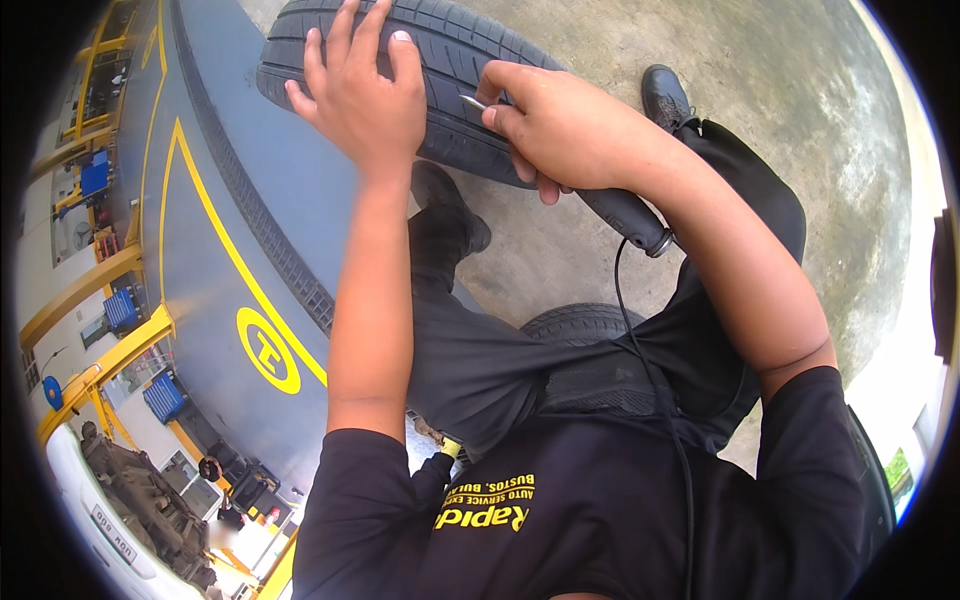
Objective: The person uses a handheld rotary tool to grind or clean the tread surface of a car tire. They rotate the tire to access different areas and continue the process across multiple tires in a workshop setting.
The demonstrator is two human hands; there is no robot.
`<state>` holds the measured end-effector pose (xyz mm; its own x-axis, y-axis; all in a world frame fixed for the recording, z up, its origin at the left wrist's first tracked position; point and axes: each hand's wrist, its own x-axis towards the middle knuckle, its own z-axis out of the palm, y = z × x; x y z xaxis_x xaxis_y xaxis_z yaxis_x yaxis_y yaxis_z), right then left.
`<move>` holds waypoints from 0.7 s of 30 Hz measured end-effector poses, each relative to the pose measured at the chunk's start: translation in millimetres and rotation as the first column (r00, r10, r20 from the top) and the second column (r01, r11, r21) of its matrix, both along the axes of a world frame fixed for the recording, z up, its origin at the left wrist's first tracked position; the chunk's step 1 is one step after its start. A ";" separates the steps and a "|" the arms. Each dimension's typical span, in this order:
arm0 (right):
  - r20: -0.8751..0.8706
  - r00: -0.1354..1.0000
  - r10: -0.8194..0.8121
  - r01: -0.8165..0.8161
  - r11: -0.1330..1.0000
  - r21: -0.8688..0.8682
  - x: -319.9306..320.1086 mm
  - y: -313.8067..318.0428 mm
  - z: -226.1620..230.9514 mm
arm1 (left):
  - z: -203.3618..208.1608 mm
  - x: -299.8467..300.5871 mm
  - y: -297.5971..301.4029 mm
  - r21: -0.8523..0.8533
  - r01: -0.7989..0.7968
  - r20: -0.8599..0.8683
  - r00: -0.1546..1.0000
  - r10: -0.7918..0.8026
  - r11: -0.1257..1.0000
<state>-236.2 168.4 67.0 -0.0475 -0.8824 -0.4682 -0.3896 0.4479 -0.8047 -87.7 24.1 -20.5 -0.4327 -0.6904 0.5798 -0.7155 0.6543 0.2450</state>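
A black tyre (pixel 490 45) stands in front of me, its grooved tread facing up. My left hand (pixel 365 95) lies on the tread with its fingers spread. Close beside it, my right hand (pixel 560 125) is closed around a pointed metal tool (pixel 472 102), whose silvery tip shows between thumb and forefinger just over the tread. Behind that hand a thick black handle (pixel 622 215) with a metal ring at its end sticks out, roughly in line with the tip. My fingers hide whether tip and handle are one piece.
A thin black cord (pixel 655 370) runs from beside the handle down over my shirt. Another tyre (pixel 580 322) lies between my legs. To the left is a grey ramp (pixel 235 230) with yellow markings; beyond it are yellow posts (pixel 95 270) and a raised white vehicle (pixel 125 535).
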 end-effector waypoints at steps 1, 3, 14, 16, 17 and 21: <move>0.005 1.000 0.001 -0.001 1.000 0.004 1.0 1.3 -3.2 | -2.7 1.0 -1.4 -0.010 0.003 -0.013 1.000 -0.003 1.000; 0.018 0.999 -0.028 0.027 0.999 0.023 1.1 -0.4 -5.9 | -3.3 -1.1 -6.0 -0.006 0.019 -0.024 1.000 -0.019 1.000; -0.212 0.975 -0.069 0.048 0.993 -0.104 11.9 -14.6 -15.6 | 17.6 -2.2 0.8 0.029 -0.063 0.056 0.997 0.062 0.998; -0.130 0.988 -0.087 0.075 0.993 -0.091 5.1 -14.9 -9.4 | 18.5 3.9 -0.2 0.068 -0.039 0.045 0.998 0.036 0.997; -0.048 0.989 -0.137 0.129 0.981 -0.144 -5.0 -16.0 -11.0 | 18.2 5.6 -4.0 -0.147 0.024 0.008 1.000 -0.023 0.989; 0.283 0.888 -0.362 0.435 0.861 -0.263 -28.8 -24.7 7.7 | 23.2 18.3 -17.9 0.061 0.311 -0.331 0.903 -0.275 0.948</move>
